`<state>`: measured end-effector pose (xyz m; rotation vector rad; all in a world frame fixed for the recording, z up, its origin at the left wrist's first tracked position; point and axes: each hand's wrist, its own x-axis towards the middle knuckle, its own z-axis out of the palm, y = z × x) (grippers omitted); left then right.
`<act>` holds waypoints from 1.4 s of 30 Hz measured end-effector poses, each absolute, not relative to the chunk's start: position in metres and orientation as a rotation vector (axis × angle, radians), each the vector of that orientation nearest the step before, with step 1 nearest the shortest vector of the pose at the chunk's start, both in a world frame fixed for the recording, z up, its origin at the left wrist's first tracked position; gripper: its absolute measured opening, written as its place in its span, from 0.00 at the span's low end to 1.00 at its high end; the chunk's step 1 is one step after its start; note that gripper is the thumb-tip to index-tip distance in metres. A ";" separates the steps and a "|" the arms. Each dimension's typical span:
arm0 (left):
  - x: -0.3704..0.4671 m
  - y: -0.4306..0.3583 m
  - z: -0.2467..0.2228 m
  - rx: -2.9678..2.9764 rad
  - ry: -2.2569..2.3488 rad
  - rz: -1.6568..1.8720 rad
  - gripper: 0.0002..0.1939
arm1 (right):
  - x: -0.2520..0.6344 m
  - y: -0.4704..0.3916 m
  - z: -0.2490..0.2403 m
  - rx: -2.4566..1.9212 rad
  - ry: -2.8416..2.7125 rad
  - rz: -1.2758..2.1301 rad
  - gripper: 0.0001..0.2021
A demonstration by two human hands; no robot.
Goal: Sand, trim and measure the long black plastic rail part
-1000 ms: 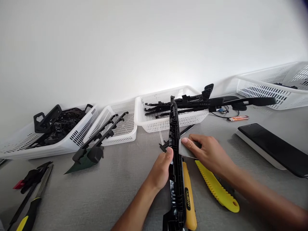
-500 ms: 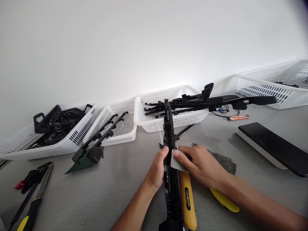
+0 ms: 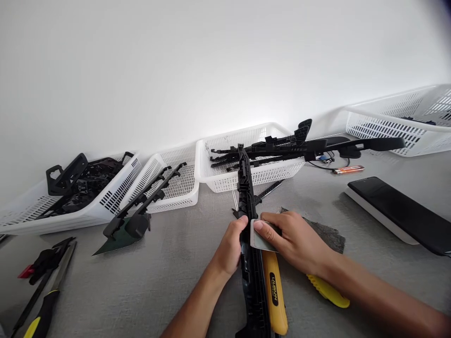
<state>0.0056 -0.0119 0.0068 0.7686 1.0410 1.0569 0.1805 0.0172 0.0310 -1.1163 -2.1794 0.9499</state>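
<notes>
My left hand (image 3: 229, 245) is closed around a long black plastic trim strip (image 3: 248, 197), its thumb on the strip's left edge. The strip points away from me, ribbed face up. In my right hand (image 3: 294, 239) a folded grey piece of sandpaper (image 3: 261, 236) is pinched under the thumb, its edge against the strip's right side. The fingers beneath the sheet are hidden. Just right of the strip's near part lies a yellow-handled tool (image 3: 275, 293) with black lettering. A yellow ridged tool (image 3: 328, 292) is partly covered by my right forearm.
White baskets with black plastic parts stand along the wall: left (image 3: 102, 209), centre (image 3: 253, 177) and right (image 3: 380, 134). Two black strips (image 3: 141, 206) lean over another basket (image 3: 176, 203) onto a green sheet (image 3: 116, 245). A file (image 3: 63, 270), phone (image 3: 401, 206) and dark rough pad (image 3: 327, 234) lie around.
The strip's far end has shifted slightly left. Both hands keep their holds in nearly the same place, and the whole view has moved a little.
</notes>
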 end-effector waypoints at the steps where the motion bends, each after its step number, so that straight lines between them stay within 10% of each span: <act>1: 0.006 -0.012 0.007 0.801 1.074 1.062 0.26 | 0.180 0.017 0.032 -1.106 -2.165 0.954 0.31; 42: 0.007 -0.012 0.015 0.924 1.040 1.089 0.32 | 0.184 0.025 0.029 -1.213 -2.172 0.862 0.34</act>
